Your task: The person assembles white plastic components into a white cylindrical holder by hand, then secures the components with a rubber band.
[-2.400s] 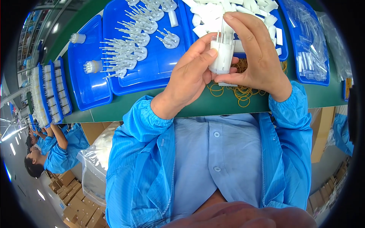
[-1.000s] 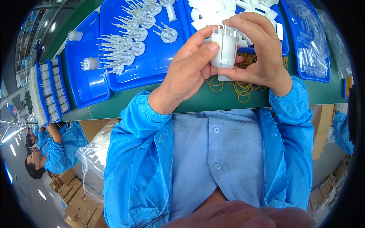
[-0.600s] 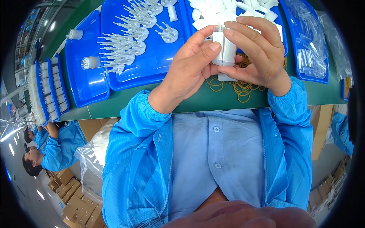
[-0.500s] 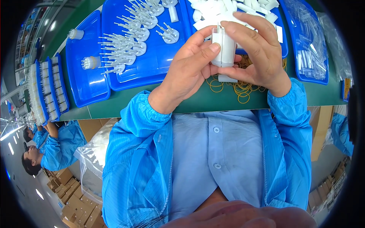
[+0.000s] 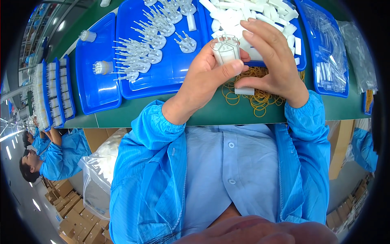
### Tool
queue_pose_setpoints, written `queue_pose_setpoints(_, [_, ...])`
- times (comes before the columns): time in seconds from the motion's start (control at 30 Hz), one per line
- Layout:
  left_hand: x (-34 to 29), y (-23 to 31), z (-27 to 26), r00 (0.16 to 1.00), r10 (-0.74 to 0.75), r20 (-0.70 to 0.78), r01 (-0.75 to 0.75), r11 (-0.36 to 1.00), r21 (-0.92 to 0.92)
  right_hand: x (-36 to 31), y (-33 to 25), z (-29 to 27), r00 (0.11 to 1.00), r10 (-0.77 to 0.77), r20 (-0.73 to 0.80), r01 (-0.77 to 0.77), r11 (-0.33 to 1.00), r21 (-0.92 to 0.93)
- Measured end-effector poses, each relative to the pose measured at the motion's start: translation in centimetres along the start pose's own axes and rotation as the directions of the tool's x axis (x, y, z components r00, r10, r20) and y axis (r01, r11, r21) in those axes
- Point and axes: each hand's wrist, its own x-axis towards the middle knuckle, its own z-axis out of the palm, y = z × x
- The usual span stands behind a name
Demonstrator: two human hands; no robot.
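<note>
My left hand (image 5: 205, 75) is wrapped round a short cylinder (image 5: 226, 53) made of clear plastic compartments with white pieces inside. Its divided end is tilted up into view, and the thumb presses on its lower side. Just right of it, my right hand (image 5: 280, 61) holds nothing, its fingers curved and spread apart from the thumb. Below the right thumb lies a small white block (image 5: 244, 91), beside a heap of yellow rubber bands (image 5: 262, 96) on the green table (image 5: 211, 110). I cannot tell whether the thumb touches that block.
Beyond my hands, a blue tray holds white foam-like pieces (image 5: 229, 20). Left of it, another blue tray (image 5: 162, 86) carries rows of white pronged parts (image 5: 132, 65). Farther left, a blue tray holds two similar cylinders (image 5: 102, 67). Clear plastic pieces (image 5: 327, 67) fill the right-hand tray.
My right hand has let go of the cylinder and opened beside it. My left hand has tipped the cylinder so its compartmented end shows, and shifted it slightly left and down.
</note>
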Motion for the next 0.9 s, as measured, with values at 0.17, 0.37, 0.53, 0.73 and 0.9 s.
queue_pose_setpoints(0.17, [0.0, 0.1, 0.2, 0.996, -0.067, 0.053, 0.078, 0.959, -0.273, 0.2, -0.3, 0.6, 1.000, -0.028, 0.014, 0.028, 0.999, -0.031])
queue_pose_setpoints(0.37, [0.1, 0.4, -0.2, 0.995, -0.080, 0.052, 0.086, 0.988, -0.127, -0.1, 0.2, 0.8, 1.000, 0.024, -0.020, -0.023, 0.999, 0.043])
queue_pose_setpoints(0.53, [0.1, 0.4, -0.2, 0.996, -0.071, 0.046, 0.076, 0.990, -0.118, -0.2, 0.3, 1.2, 0.999, 0.031, -0.044, -0.028, 0.997, 0.069])
queue_pose_setpoints(0.73, [0.5, -0.7, 0.0, 0.998, 0.005, 0.069, -0.011, 0.996, 0.084, -0.5, -0.3, 0.5, 0.998, -0.058, 0.002, 0.058, 0.996, -0.070])
queue_pose_setpoints(0.9, [0.0, 0.3, 0.3, 0.985, 0.071, -0.155, -0.047, 0.987, 0.154, -0.3, -0.8, -0.8, 0.990, -0.014, -0.140, 0.021, 0.999, 0.049])
